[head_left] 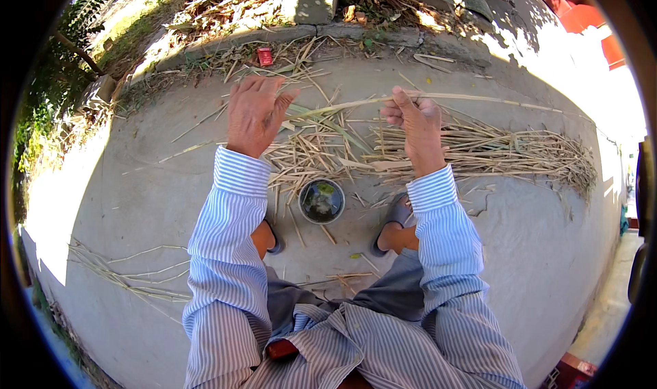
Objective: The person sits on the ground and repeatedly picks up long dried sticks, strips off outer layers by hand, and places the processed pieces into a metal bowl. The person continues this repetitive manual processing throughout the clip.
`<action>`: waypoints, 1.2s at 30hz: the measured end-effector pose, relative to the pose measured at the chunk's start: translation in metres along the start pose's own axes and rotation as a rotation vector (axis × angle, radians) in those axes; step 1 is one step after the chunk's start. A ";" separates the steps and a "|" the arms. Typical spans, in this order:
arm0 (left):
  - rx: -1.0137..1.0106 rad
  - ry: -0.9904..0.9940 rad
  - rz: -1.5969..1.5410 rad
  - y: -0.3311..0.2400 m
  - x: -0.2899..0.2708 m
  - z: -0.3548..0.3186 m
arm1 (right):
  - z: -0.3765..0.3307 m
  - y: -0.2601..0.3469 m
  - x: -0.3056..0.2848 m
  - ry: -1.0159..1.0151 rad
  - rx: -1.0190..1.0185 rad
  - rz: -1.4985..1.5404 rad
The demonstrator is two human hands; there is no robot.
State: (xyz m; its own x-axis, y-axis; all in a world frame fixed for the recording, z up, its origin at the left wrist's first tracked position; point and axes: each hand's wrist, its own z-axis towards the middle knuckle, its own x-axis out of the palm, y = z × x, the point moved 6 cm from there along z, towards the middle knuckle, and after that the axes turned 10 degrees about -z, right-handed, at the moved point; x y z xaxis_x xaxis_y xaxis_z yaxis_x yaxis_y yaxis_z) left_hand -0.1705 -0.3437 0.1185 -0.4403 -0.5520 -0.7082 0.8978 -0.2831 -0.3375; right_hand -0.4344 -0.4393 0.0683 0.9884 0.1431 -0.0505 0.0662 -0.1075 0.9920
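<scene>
My right hand [416,118] pinches a long, thin, pale dry stalk [503,100] between thumb and fingers. The stalk reaches far to the right and also runs left toward my left hand. My left hand [256,115] is raised with its back up, the thumb spread from the bent fingers. Its fingertips are hidden, and whether it touches the stalk is unclear. Beyond my right wrist lies a thick bundle of dry stalks [506,149] on the ground. Short broken stalks and leaf strips [308,157] are heaped between my hands.
A round bowl [321,201] of dark water with green bits stands between my sandalled feet. Several loose stalks [137,277] lie at the left. A small red packet [265,56] sits near a low concrete kerb [239,41], with dry litter behind it.
</scene>
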 end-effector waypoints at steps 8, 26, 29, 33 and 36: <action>-0.593 -0.042 -1.050 -0.019 0.053 -0.006 | -0.008 -0.009 0.021 0.038 0.100 0.051; -0.229 0.323 -0.267 0.061 0.004 -0.027 | 0.019 -0.007 -0.050 -0.119 0.076 0.152; -0.226 0.346 -0.412 0.039 0.022 -0.029 | 0.010 -0.004 -0.029 -0.041 0.020 0.157; -0.512 0.395 -0.758 0.009 0.058 -0.030 | -0.001 0.003 0.000 0.084 -0.032 0.177; -0.796 0.275 -1.068 0.022 0.064 -0.038 | 0.001 0.005 0.000 0.079 -0.051 0.154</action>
State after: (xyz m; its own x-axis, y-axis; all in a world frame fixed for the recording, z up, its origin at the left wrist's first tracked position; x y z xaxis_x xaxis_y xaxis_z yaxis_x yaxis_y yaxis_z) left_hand -0.1786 -0.3553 0.0422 -0.9871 -0.1510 0.0538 -0.0704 0.1062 -0.9918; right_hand -0.4339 -0.4407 0.0736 0.9723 0.2063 0.1096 -0.0940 -0.0840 0.9920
